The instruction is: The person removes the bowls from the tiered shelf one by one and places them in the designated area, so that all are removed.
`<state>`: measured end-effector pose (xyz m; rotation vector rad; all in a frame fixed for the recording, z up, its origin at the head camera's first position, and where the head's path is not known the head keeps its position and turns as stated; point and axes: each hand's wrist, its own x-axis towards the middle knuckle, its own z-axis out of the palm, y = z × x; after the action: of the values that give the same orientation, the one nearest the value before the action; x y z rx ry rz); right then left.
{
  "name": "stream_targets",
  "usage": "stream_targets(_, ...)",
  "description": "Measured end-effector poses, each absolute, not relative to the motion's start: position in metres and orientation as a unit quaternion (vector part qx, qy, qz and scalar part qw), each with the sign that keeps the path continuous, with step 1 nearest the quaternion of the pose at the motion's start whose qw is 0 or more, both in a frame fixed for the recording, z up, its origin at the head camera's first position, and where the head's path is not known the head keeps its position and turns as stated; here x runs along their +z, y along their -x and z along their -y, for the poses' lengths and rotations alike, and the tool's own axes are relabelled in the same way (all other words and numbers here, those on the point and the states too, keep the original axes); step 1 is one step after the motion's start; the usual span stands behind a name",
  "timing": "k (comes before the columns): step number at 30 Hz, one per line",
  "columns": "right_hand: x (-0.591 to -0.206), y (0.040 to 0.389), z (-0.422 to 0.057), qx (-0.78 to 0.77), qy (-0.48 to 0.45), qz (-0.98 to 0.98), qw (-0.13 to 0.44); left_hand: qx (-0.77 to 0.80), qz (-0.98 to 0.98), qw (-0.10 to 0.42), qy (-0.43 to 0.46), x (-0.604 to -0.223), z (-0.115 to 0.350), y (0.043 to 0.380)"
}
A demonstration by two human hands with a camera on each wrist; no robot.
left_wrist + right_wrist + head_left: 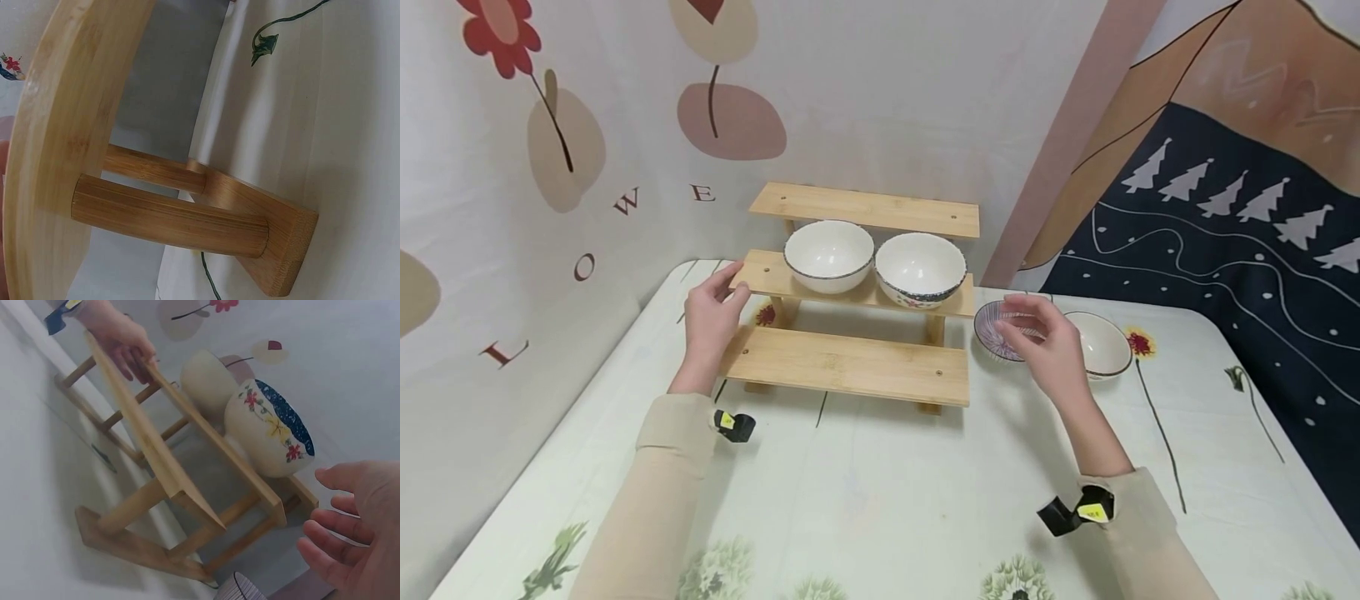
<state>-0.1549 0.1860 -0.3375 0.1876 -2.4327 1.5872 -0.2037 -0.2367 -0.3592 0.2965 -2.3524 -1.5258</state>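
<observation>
My left hand (710, 323) grips the left end of the middle board of a three-step wooden rack (850, 364). In the left wrist view that rack's board and legs (169, 215) fill the near side. Two white bowls sit side by side on the middle step: a left bowl (829, 254) and a right bowl (921, 265) with painted flowers and a dark blue rim band. My right hand (1054, 346) hovers right of the rack, holding nothing, its fingers loosely bent and apart. It partly covers a purple-striped bowl (992, 329) on the table.
A white bowl (1103, 343) with a dark rim stands on the table beside the striped one. The rack's top board (865, 207) and bottom board bear nothing. A light flower-print cloth (865, 500) covers the table; printed curtains (887, 100) hang behind and at the left.
</observation>
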Motion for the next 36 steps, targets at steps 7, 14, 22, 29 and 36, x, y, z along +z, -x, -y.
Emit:
stream_targets(7,-0.331,0.158,-0.177,0.563,-0.082,0.816,0.101,-0.531,0.824,0.169,-0.102,-0.361,0.237,0.205)
stream_targets(14,-0.329,0.162,-0.167,0.582,-0.104,0.801,0.091,-0.531,0.824,0.171,-0.101,-0.363,0.238,0.206)
stream_targets(22,-0.325,0.164,-0.156,0.601,-0.120,0.787,0.071,-0.535,0.823,0.163,-0.103,-0.363,0.239,0.205)
stream_targets(29,-0.324,0.166,-0.149,0.604,-0.127,0.784,0.068,-0.535,0.823,0.162,-0.105,-0.361,0.238,0.205)
stream_targets(36,-0.324,0.171,-0.141,0.627,-0.118,0.769,0.052,-0.534,0.824,0.158,-0.105,-0.360,0.237,0.204)
